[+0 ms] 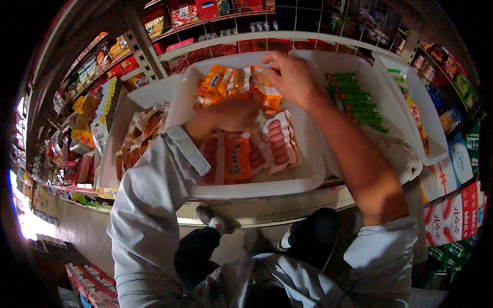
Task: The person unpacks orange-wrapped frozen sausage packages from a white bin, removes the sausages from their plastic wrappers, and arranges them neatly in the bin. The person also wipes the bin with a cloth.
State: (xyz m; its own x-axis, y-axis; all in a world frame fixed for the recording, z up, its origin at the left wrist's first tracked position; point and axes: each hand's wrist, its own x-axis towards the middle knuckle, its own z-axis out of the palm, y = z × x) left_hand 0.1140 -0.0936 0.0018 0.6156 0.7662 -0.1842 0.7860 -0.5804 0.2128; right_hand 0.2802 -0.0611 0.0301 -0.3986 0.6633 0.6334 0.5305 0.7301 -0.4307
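Observation:
A white plastic bin (254,191) stands before me with vacuum-packed snacks inside. At its far side, my right hand (288,75) has curled fingers against the orange-and-white packets (215,85); whether it grips one cannot be told. Motion blurs my left hand (246,109), which reaches across the bin just below those packets, its fingers indistinct. Nearer to me lie a clear-and-white pack of pink sausages (278,143) and an orange packet (237,159) bearing writing. Darker sausage packs (210,158) rest at the near left of the same bin, partly under my left forearm.
Another white bin to the right holds green packets (354,100). A narrower bin (435,144) stands beyond it. Brown packaged snacks (144,129) fill the left bin. A wire grid and shelf edge (246,38) rise behind. Cartons (443,219) are stacked at right.

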